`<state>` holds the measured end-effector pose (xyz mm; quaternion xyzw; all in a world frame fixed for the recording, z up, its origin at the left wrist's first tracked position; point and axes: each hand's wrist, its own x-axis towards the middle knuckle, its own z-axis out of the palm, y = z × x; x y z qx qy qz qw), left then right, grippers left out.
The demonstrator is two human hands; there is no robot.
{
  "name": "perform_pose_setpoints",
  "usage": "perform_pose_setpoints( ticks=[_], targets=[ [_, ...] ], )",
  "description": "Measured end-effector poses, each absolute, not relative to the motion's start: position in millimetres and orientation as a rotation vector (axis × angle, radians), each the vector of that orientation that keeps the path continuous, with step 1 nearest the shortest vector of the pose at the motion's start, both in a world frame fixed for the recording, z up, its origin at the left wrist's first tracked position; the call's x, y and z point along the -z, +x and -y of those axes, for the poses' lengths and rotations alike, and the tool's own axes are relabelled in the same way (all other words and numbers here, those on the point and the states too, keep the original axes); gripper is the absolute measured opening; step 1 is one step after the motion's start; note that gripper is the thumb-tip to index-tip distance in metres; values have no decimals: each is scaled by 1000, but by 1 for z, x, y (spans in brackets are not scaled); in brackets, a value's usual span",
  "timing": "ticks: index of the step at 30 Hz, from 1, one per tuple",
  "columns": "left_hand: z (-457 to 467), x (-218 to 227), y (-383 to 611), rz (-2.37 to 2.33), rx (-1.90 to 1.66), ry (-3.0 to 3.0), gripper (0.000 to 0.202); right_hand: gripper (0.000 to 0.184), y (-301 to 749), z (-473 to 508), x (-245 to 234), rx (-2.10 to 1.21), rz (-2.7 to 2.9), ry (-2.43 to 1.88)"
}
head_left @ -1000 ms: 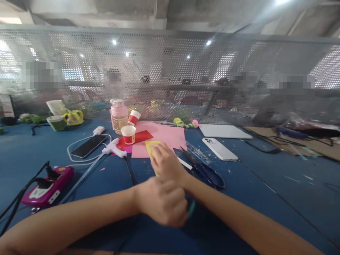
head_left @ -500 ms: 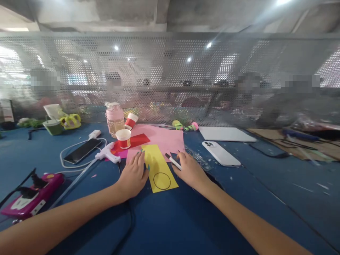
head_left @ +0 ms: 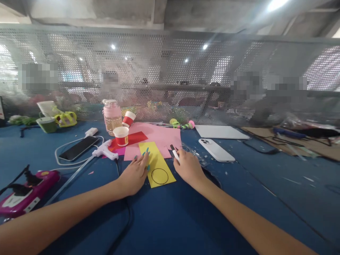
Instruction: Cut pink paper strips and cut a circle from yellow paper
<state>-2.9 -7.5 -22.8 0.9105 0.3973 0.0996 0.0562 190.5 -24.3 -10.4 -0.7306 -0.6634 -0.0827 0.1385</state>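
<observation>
My left hand [head_left: 136,173] lies flat with its fingers stretched over the left edge of a yellow sheet [head_left: 156,161]. A black circle outline [head_left: 159,176] is drawn near the sheet's front end. To the right of the sheet, my right hand [head_left: 189,166] is closed on a white marker [head_left: 175,154] whose dark end points up and away from me. Under the far part of the yellow sheet lies a larger pink sheet [head_left: 162,136]. A red and white paper cup [head_left: 121,138] stands upright on red paper [head_left: 138,139], left of the yellow sheet.
A white glue gun [head_left: 106,150], a dark phone [head_left: 79,148] and a magenta power strip [head_left: 32,191] lie to the left. A pink bottle [head_left: 112,117] and a tilted cup [head_left: 129,119] stand behind. Rightward lie a white phone [head_left: 216,150], a white board [head_left: 221,132] and cardboard [head_left: 287,141].
My left hand's fingers have slid further onto the yellow sheet. The marker in my right hand has turned more upright. The whole view has shifted slightly.
</observation>
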Motion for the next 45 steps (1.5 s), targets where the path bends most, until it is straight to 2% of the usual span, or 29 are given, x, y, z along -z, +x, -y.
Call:
perform_pose_setpoints(
  ticks=[7, 18, 22, 29, 31, 33, 37, 41, 45],
  targets=[
    [10, 18, -3, -1502, -269, 2601, 69, 18, 201, 20, 8, 273, 1859, -2216],
    [9, 25, -3, -1420, -269, 2686, 63, 18, 215, 11, 6, 371, 1874, -1970],
    [13, 22, -1, -1424, -253, 2714, 63, 22, 215, 2, 6, 288, 1999, -1973],
    [18, 19, -1, -1527, -336, 2672, 60, 16, 226, 12, -14, 140, 2159, -1923],
    [18, 20, -1, -1518, -354, 2661, 59, 14, 230, 16, -22, 69, 2138, -1976],
    [17, 22, -2, -1505, -380, 2649, 59, 14, 230, 19, -25, 138, 2031, -2047],
    [16, 23, -2, -1476, -397, 2645, 60, 25, 220, 19, -15, 366, 1824, -2080],
    [15, 19, -3, -1459, -325, 2647, 61, 30, 210, 16, 3, 285, 1838, -2069],
    [13, 15, -4, -1429, -305, 2642, 60, 24, 205, 16, 16, 252, 1889, -2015]
  ],
)
